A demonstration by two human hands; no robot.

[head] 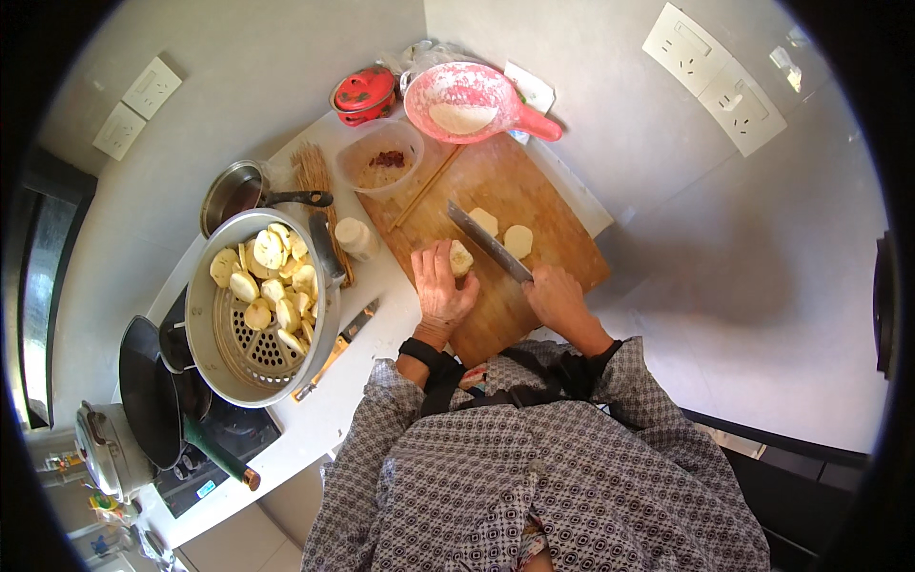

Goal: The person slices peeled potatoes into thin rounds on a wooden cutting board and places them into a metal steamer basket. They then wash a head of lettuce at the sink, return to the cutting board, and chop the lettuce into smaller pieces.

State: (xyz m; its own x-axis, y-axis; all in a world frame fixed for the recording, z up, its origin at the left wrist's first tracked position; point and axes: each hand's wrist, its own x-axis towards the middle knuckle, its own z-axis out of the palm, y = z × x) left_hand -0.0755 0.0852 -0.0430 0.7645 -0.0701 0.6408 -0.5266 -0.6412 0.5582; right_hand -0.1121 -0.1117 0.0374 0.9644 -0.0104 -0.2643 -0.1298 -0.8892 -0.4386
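Note:
My right hand (556, 299) grips the handle of a kitchen knife (487, 242), whose long blade slants across the wooden cutting board (550, 193). To the left of the blade, my left hand (442, 289) steadies a pale, peeled piece of food (460, 259), with fingers along its side. Beyond the blade lie two pale round slices, a nearer one (518, 242) and another (486, 220) partly covered by the knife. Whether they are potato or some other root is unclear. A pair of wooden chopsticks (427, 187) rests on the board's left part.
Left of the board stand a metal steamer pot (207, 357) holding sliced pieces (275, 268), a white jar (356, 239) and a paring knife (336, 350). Behind are a plastic bowl (350, 168), a red lidded pot (364, 89) and a pink ladle-shaped scoop (522, 118). A wok (149, 390) sits farther left.

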